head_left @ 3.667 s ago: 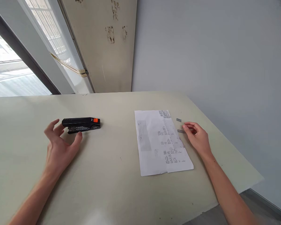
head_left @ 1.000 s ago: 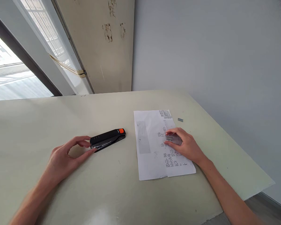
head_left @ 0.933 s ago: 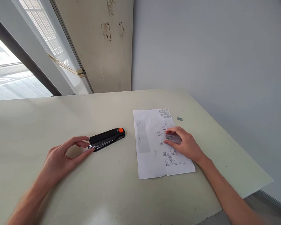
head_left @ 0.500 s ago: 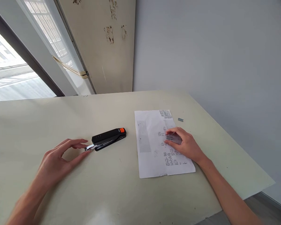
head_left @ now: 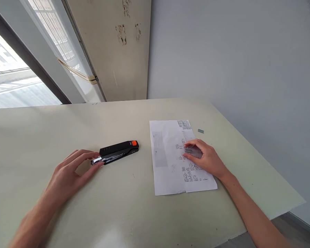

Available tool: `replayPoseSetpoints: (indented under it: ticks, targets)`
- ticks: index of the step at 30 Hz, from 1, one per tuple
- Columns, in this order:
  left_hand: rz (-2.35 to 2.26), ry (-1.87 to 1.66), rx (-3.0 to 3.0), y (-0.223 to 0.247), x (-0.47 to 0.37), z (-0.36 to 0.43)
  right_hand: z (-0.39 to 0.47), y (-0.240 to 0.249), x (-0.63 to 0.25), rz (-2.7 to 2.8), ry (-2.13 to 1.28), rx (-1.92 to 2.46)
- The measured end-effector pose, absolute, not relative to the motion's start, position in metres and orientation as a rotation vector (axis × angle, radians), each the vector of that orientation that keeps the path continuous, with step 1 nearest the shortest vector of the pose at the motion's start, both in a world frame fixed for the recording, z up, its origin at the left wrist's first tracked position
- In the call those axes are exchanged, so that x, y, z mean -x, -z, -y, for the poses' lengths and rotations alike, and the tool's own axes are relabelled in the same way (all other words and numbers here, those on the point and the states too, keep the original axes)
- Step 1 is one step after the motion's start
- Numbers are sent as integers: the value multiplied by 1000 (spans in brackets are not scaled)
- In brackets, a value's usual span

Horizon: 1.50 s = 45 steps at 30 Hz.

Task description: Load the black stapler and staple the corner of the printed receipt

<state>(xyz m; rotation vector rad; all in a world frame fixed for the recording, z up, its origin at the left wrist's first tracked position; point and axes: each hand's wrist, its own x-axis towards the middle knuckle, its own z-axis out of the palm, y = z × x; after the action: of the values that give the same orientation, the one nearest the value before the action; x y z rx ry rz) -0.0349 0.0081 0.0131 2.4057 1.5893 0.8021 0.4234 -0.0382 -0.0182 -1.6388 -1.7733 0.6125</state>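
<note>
A black stapler (head_left: 120, 151) with an orange patch lies on the table, its silver end pointing left. The thumb and fingers of my left hand (head_left: 72, 168) are closed around that silver end. Printed white paper (head_left: 167, 179) lies to the right of the stapler. Over the paper my right hand (head_left: 209, 159) rests with thumb and fingers curved apart. A small grey strip of staples (head_left: 188, 151) shows between these fingertips; whether they touch it is hard to tell. Another grey strip (head_left: 200, 131) lies beyond the paper's upper right corner.
The pale table (head_left: 124, 213) ends in a slanting edge at the right, beside a grey wall (head_left: 222, 51). Behind it stand a stained beige panel (head_left: 119, 69) and a window (head_left: 12, 75) at the left.
My left hand has shifted slightly along the stapler, its fingers now at the black body's left end. The stapler's silver part sits further in. My right hand has barely moved.
</note>
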Motion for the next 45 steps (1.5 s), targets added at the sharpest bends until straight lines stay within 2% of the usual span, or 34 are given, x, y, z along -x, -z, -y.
replayPoseSetpoints:
  ticks: [18,26,39,45]
  targets:
    - [-1560,-845,-2479,-5,21,-11,38,19,-424,1768,-612,1631]
    - [-1627,-680,-2414,-7,37,-9,36,21,-424,1741,-653,1600]
    - [-1472,-777,-2433,-5,17,-7,41,19,-432,1617,-731,1621]
    - [-1393,-829,-2378,-2,12,0,43,3,-415,1505,-746,1612]
